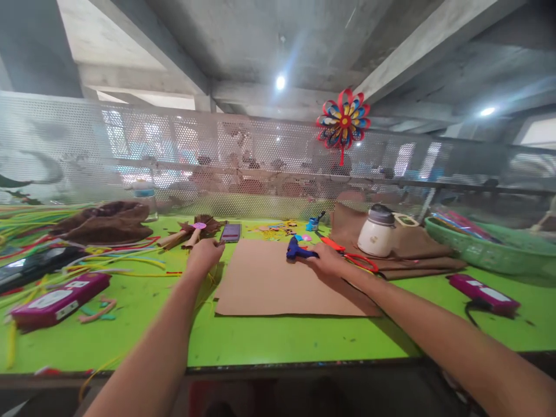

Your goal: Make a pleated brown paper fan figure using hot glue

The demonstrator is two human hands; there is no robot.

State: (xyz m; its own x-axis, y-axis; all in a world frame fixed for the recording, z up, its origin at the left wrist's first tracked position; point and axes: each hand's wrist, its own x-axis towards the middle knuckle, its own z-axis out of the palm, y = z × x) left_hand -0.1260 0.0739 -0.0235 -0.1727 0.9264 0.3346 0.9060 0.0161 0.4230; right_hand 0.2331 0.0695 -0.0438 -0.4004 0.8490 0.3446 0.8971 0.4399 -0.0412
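Note:
My right hand is wrapped round the handle of a blue glue gun, above a flat sheet of brown cardboard. My left hand is closed left of the cardboard, its fingertips pressed together; what they hold, if anything, is too small to make out. Just beyond that hand lies a brown paper piece with a round pink-purple label, and a phone-like grey device is close to the fingertips. Orange-handled scissors lie beside my right hand.
A white bottle with a grey lid stands on folded brown material. At the right is a green basket. Purple boxes and coloured strips lie on the green table. A perforated screen with a pinwheel rises behind.

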